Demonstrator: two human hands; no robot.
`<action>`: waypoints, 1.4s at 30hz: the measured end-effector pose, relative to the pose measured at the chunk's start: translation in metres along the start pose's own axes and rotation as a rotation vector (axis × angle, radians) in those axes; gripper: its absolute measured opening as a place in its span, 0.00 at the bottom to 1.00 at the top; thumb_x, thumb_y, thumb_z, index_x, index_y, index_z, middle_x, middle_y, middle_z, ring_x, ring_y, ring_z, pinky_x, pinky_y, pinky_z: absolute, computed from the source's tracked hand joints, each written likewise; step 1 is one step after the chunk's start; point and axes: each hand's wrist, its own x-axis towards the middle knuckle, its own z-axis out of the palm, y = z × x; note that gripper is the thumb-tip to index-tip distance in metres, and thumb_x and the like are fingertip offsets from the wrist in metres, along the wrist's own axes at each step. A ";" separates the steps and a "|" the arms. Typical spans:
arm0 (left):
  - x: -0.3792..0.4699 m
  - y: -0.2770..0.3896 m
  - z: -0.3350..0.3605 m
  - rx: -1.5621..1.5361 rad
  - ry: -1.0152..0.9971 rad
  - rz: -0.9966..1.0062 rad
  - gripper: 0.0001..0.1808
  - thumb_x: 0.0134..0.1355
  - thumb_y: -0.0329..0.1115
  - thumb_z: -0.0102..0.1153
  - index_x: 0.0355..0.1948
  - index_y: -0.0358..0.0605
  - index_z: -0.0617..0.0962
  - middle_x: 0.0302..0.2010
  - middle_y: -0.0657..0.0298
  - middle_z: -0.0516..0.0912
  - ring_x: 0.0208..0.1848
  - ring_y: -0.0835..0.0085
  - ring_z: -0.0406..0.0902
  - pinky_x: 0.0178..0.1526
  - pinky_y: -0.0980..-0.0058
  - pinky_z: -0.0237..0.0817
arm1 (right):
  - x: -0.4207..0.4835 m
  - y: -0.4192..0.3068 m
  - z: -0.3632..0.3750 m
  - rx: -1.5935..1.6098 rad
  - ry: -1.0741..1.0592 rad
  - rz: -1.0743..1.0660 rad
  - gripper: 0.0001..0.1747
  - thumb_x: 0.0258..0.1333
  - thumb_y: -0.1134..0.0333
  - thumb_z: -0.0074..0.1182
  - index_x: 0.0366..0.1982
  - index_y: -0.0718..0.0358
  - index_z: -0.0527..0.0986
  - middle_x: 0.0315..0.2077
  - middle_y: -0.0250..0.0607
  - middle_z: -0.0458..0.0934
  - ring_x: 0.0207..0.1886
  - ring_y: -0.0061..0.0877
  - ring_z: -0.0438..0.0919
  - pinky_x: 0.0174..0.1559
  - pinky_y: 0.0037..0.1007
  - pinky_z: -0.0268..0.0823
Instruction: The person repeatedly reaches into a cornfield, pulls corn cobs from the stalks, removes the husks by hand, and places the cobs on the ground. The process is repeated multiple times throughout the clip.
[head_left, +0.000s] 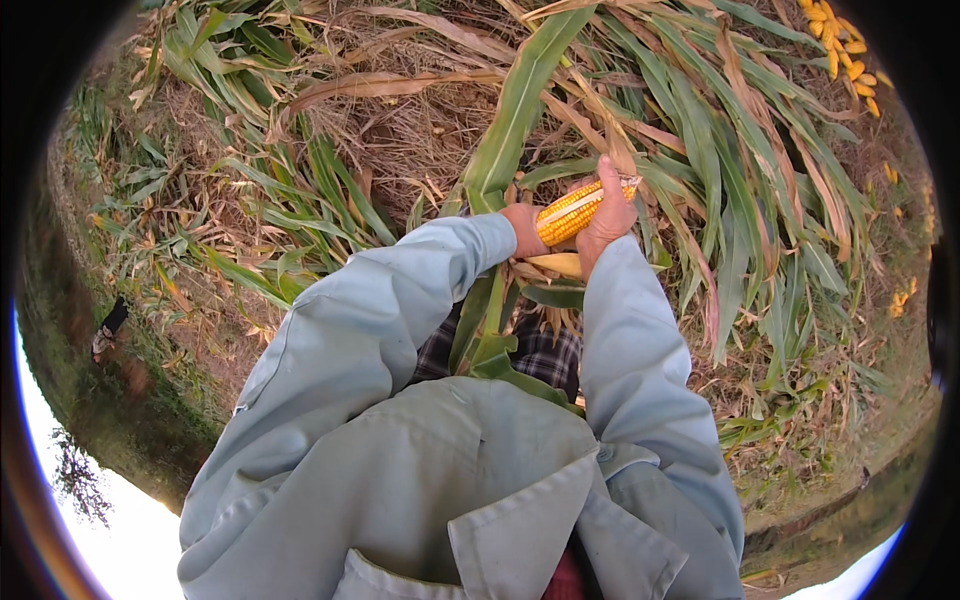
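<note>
A yellow maize ear (568, 218) lies tilted between my hands, its kernels bared and one pale strip running along it. My right hand (611, 214) grips the end with the silk, thumb extended along it. Around the lower end my left hand (526, 229) is closed, its fingers partly hidden by the ear. Pale peeled husk (559, 264) hangs just beneath the ear. A green maize stalk (493, 300) with broad leaves passes over my lap, close beside my left hand.
Cut maize stalks with green and dry leaves (720, 150) are heaped ahead and to the right. Husked ears (841, 49) are piled at the far right. More leafy stalks (322, 187) lie leftward on straw-covered ground (420, 127). A person (110, 330) is far off at the left.
</note>
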 end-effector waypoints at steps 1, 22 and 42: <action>-0.011 0.015 0.000 0.057 -0.002 -0.070 0.35 0.41 0.60 0.69 0.50 0.55 0.80 0.44 0.53 0.84 0.47 0.55 0.80 0.51 0.66 0.71 | 0.008 -0.003 -0.006 0.035 0.012 0.083 0.18 0.49 0.59 0.69 0.34 0.60 0.73 0.22 0.38 0.75 0.20 0.29 0.75 0.25 0.33 0.71; -0.075 -0.001 -0.008 0.532 -0.112 0.570 0.39 0.48 0.25 0.60 0.64 0.54 0.68 0.64 0.56 0.70 0.67 0.59 0.64 0.66 0.53 0.56 | -0.039 -0.160 -0.082 0.086 -0.350 0.130 0.22 0.60 0.48 0.55 0.36 0.61 0.69 0.26 0.37 0.73 0.30 0.27 0.75 0.35 0.31 0.74; -0.126 0.280 -0.005 0.200 0.815 0.956 0.20 0.53 0.43 0.64 0.45 0.51 0.75 0.34 0.56 0.80 0.40 0.54 0.78 0.45 0.62 0.64 | -0.375 -0.415 -0.208 0.259 -0.720 -0.412 0.26 0.61 0.51 0.55 0.47 0.68 0.69 0.25 0.29 0.63 0.27 0.18 0.62 0.32 0.21 0.61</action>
